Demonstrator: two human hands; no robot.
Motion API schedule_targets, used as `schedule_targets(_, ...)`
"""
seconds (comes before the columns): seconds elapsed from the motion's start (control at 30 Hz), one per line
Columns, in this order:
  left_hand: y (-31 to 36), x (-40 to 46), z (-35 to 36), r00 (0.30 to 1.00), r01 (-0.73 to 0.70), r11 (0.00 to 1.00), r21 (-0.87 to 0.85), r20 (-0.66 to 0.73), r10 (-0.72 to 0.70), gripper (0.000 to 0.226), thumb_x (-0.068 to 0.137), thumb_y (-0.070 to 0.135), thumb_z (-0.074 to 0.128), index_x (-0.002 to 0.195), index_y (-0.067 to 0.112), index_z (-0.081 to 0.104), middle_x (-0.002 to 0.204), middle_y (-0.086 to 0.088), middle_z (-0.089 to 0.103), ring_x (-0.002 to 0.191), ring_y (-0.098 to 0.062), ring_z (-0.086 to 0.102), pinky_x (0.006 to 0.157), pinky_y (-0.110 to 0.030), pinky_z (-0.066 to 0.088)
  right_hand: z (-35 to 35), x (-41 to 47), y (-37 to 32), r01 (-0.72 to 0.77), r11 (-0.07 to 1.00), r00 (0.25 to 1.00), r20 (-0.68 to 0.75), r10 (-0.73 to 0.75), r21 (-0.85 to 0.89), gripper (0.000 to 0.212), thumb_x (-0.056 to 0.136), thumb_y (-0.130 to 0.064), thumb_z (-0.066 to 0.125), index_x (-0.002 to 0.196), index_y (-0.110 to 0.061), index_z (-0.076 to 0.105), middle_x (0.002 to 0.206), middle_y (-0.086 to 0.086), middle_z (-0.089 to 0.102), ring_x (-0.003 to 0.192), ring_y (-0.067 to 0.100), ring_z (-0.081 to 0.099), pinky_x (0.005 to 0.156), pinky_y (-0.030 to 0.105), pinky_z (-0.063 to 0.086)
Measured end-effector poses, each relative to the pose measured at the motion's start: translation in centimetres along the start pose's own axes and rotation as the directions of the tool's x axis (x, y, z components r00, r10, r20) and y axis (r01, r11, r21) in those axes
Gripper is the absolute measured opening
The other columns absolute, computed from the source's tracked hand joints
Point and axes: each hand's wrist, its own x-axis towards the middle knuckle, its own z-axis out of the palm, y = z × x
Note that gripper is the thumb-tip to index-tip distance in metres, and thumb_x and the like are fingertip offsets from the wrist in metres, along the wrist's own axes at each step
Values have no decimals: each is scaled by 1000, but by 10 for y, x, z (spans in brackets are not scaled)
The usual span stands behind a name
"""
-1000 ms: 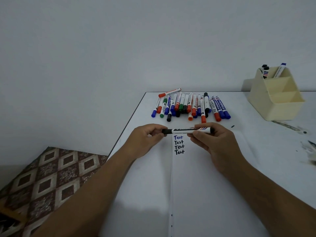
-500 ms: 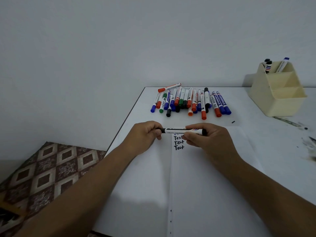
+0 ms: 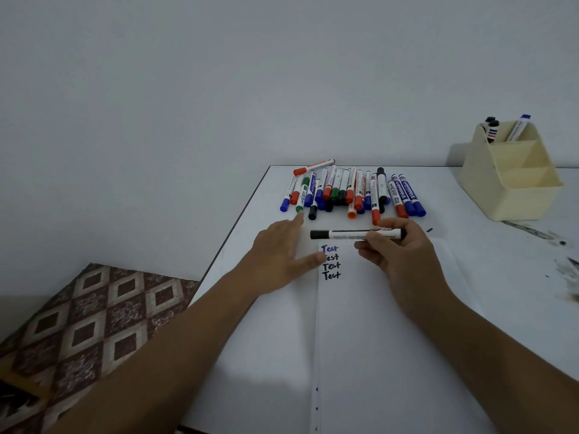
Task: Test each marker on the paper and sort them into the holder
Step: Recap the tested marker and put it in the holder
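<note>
— Since half a second ago the left hand [image 3: 282, 249] has let go of the marker's cap end and now lies with straight fingers reaching toward the pile of markers [image 3: 351, 192].
— And the right hand [image 3: 398, 249]?
— Its grip is clamped on the black-capped marker [image 3: 354, 234], level at frame centre, just above the "Test" lines on the paper [image 3: 376, 339].
— Risks?
— A loosely seated cap could dry it, I judge; the reaching fingers might scatter the pile.
— Holder [image 3: 513, 183]?
— Upper right on the table [image 3: 470, 245]: three markers in its rear compartment, front ones look empty.
</note>
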Motion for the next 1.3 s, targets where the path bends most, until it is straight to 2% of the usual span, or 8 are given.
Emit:
schedule_targets(0.13, 1, 5, 4, 987, -54, 966, 253, 160, 14, 107, 79, 91, 20, 160, 24, 0, 168, -1, -3, 154, -20, -4, 124, -46, 5, 1, 6, 2, 3, 999, 998, -61, 0, 41, 27, 97, -4, 64, 114, -21, 51, 104, 17, 69, 88, 26, 77, 88, 43, 61)
schedule_targets(0.37, -3, 10, 8, 983, -50, 948, 313, 185, -9, 107, 77, 94, 17, 159, 27, -3, 167, 1, -9, 154, -20, -9, 124, -48, 3, 2, 12, -6, -52, 998, 995, -79, 54, 36, 35, 99, -7, 61, 131, -15, 47, 107, 21, 70, 81, 26, 76, 81, 42, 63)
schedule_targets(0.53, -2, 9, 9, 984, -39, 945, 325, 176, -20, 107, 77, 93, 16, 159, 28, -2, 167, 2, -9, 154, -19, -8, 125, -46, 3, -17, 26, -44, 111, 984, 994, -8, -113, -137, 62, 102, -5, 57, 155, -24, 32, 109, 19, 70, 95, 34, 74, 84, 42, 63)
schedule_targets(0.63, -3, 9, 11, 986, -31, 943, 332, 164, -26, 110, 73, 95, 11, 160, 28, -1, 167, 3, -8, 154, -18, -7, 125, -44, 2, -39, 46, -71, 246, 903, 964, -12, -267, -354, 69, 99, -10, 60, 155, -32, 29, 100, 13, 67, 90, 31, 75, 86, 46, 62)
schedule_targets(0.73, -4, 12, 14, 988, -20, 941, 337, 150, -33, 105, 76, 92, 8, 160, 29, -1, 167, 4, -8, 154, -16, -7, 125, -42, 3, -64, 64, -106, 332, 802, 915, -37, -402, -497, 51, 98, -8, 61, 141, -21, 38, 96, 11, 62, 82, 24, 75, 84, 47, 62)
schedule_targets(0.83, -4, 10, 14, 987, -25, 947, 321, 157, -27, 106, 72, 89, -2, 159, 29, -3, 167, 4, -9, 153, -15, -9, 125, -40, 1, -90, 79, -142, 390, 629, 846, -8, -533, -673, 41, 98, -12, 62, 134, -18, 44, 98, 11, 66, 78, 16, 72, 78, 36, 61)
schedule_targets(0.93, -4, 9, 12, 986, -24, 953, 303, 167, -28, 109, 67, 87, -10, 159, 30, -5, 167, 5, -11, 153, -14, -10, 125, -39, 0, -113, 91, -173, 383, 475, 794, 21, -607, -792, 44, 98, -19, 58, 138, -27, 43, 101, 1, 68, 84, 21, 70, 72, 37, 55)
schedule_targets(1.3, -5, 13, 14, 989, -19, 954, 299, 145, -26, 103, 70, 86, -4, 158, 34, -5, 166, 9, -12, 152, -11, -11, 125, -37, 0, -144, 133, -188, 314, 326, 747, 21, -664, -892, 34, 102, -14, 47, 136, -16, 42, 117, 13, 69, 88, 29, 62, 75, 35, 46)
